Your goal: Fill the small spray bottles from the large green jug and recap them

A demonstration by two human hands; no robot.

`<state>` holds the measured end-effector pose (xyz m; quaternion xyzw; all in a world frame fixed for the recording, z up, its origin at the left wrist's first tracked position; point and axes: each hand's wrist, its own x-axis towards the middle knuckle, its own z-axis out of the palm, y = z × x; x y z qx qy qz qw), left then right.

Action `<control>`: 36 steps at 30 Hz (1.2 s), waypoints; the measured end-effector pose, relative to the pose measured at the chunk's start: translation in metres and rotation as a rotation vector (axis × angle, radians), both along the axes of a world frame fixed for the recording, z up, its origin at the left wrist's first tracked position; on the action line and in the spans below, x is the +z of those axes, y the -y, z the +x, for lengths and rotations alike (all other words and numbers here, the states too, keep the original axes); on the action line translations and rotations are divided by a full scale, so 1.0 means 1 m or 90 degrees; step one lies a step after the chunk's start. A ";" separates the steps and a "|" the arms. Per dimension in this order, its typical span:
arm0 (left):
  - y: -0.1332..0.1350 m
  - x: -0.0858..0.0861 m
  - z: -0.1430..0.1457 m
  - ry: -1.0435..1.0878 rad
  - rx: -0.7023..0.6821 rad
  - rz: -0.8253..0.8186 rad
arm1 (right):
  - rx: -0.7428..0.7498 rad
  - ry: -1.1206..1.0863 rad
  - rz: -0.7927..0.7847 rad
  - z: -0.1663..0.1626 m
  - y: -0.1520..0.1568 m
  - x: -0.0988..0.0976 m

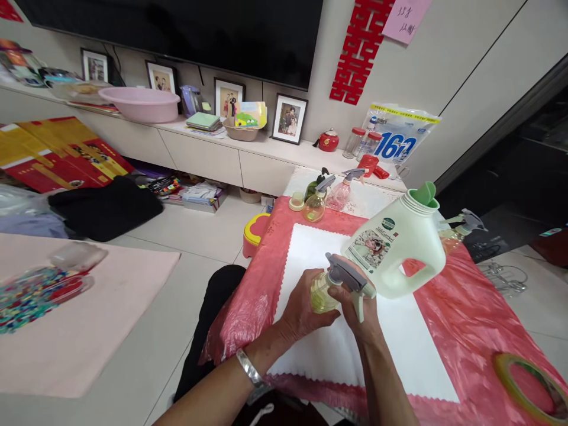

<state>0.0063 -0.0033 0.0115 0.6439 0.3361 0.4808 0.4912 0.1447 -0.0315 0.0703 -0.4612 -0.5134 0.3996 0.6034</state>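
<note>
A small clear spray bottle (pixel 323 300) with yellowish liquid stands tilted between my two hands over a white scalloped-edge mat (pixel 323 355). My left hand (pixel 295 310) wraps round its body. At the neck, my right hand (pixel 367 322) grips the grey trigger head (pixel 344 273), its thumb on the near side. Just beyond my right hand is a big pale-green jug (pixel 415 236) with a label and a green piece (pixel 425 194) in its mouth. Behind the mat are a clear spray bottle (pixel 314 208), a pink one (pixel 339 195) and a dark green one (pixel 310 189).
Red plastic film (pixel 248 313) covers the table. A tape roll (pixel 528 384) lies at the right front, and another spray bottle (pixel 453 238) stands behind the jug. To the left, a pink-covered table (pixel 128 296) holds small colourful pieces. A yellow-and-red stool (pixel 255 232) is on the floor.
</note>
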 end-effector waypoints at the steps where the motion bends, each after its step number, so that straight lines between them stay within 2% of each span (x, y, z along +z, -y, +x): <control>1: 0.000 0.002 -0.001 0.008 -0.009 -0.008 | 0.001 -0.012 -0.006 0.000 0.000 -0.001; 6: 0.002 0.007 -0.003 0.017 -0.022 -0.044 | 0.025 -0.068 -0.029 -0.003 0.000 -0.005; 11: 0.002 0.005 -0.002 -0.018 0.003 -0.034 | 0.009 -0.070 -0.043 -0.008 0.000 0.002; 15: 0.002 0.009 -0.004 0.023 -0.021 -0.043 | -0.001 -0.086 -0.035 -0.011 0.000 0.008; 21: 0.003 0.014 -0.005 0.042 -0.035 -0.070 | 0.034 -0.098 -0.041 -0.005 0.000 0.004; 26: 0.003 0.009 -0.002 0.031 -0.031 -0.072 | 0.059 -0.087 -0.046 -0.001 0.000 0.003; 31: 0.003 0.004 0.000 0.008 -0.012 -0.056 | 0.007 -0.073 -0.031 -0.007 0.000 0.004; 34: 0.002 0.004 -0.002 0.015 -0.031 -0.047 | -0.031 -0.085 0.008 -0.011 -0.002 0.013; 36: 0.002 0.005 -0.003 0.002 -0.029 -0.039 | -0.055 -0.100 0.052 -0.013 -0.003 0.030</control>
